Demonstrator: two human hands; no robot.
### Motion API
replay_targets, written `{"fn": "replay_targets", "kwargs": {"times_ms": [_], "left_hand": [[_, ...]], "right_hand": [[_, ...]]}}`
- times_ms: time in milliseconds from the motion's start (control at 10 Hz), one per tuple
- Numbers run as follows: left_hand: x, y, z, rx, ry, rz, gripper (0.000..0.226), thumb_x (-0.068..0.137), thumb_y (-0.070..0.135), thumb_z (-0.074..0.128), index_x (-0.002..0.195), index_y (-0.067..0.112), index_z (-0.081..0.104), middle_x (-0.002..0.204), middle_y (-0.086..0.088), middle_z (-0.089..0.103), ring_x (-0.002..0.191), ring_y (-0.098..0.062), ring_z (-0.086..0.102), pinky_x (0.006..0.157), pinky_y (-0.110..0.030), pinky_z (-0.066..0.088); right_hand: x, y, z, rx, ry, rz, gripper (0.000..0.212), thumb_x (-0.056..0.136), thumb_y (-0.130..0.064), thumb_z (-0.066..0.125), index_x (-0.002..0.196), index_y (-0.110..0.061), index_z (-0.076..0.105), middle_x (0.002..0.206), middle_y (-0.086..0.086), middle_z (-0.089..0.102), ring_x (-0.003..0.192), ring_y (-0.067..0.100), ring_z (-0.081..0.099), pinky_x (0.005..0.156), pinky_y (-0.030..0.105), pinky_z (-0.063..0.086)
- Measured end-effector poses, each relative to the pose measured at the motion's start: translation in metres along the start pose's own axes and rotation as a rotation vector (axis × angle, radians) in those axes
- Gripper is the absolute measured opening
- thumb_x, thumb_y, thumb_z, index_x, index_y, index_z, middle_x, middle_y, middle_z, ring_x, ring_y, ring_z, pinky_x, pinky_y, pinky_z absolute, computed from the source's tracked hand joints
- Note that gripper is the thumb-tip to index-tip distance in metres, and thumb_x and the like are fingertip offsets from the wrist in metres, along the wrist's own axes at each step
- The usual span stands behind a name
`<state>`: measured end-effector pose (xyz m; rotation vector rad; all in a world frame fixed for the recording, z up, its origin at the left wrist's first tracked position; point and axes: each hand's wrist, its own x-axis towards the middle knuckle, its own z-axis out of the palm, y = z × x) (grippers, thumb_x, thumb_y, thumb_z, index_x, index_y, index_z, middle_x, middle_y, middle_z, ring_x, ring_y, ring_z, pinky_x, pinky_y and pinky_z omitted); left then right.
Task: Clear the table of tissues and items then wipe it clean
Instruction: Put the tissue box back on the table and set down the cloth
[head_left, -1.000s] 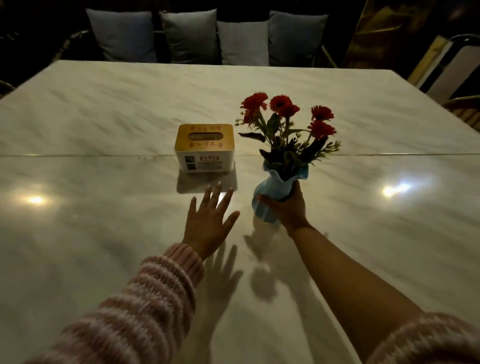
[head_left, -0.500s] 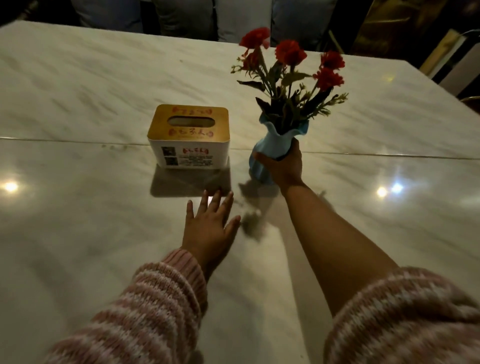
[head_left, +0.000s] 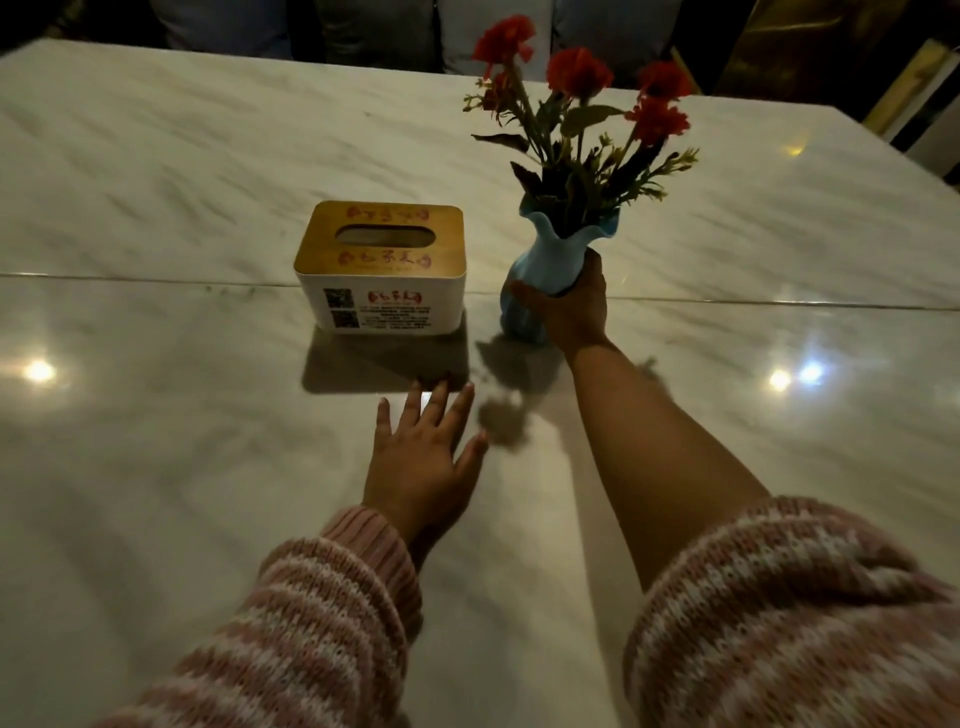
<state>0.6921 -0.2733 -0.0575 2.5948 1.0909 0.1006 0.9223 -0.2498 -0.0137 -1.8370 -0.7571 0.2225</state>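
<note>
A blue fluted vase (head_left: 530, 270) with red flowers (head_left: 579, 73) stands upright on the marble table (head_left: 156, 441), right of a white tissue box (head_left: 382, 267) with a wooden lid. My right hand (head_left: 571, 306) grips the vase low on its body, thumb on the left side. My left hand (head_left: 423, 457) lies flat on the table with fingers spread, just in front of the tissue box and not touching it. No tissue shows in the box's slot.
Grey cushions (head_left: 363, 26) line a dark bench beyond the table's far edge. A chair (head_left: 930, 104) stands at the far right corner. A seam (head_left: 779, 301) crosses the tabletop under the box and vase. Bright light spots reflect on the glossy surface.
My right hand has carried the vase away from me, to beside the tissue box. My left hand has stayed flat on the table. The camera has leaned forward.
</note>
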Motion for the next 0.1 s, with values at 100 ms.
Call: {"fn": "replay_targets", "kwargs": {"times_ms": [100], "left_hand": [[0.0000,0.0006,-0.0029,-0.005,0.000,-0.001,0.057,0.094,0.059,0.010,0.147,0.042,-0.006,0.157,0.011,-0.005,0.145,-0.013,-0.010,0.113,-0.043,-0.013]], "right_hand": [[0.0022,-0.0001,0.0034,0.002,0.000,0.024,0.079,0.070,-0.033,0.082,0.133,-0.008,0.041,0.128,0.010,0.056,0.117,0.028,0.053,0.088,0.026,0.041]]}}
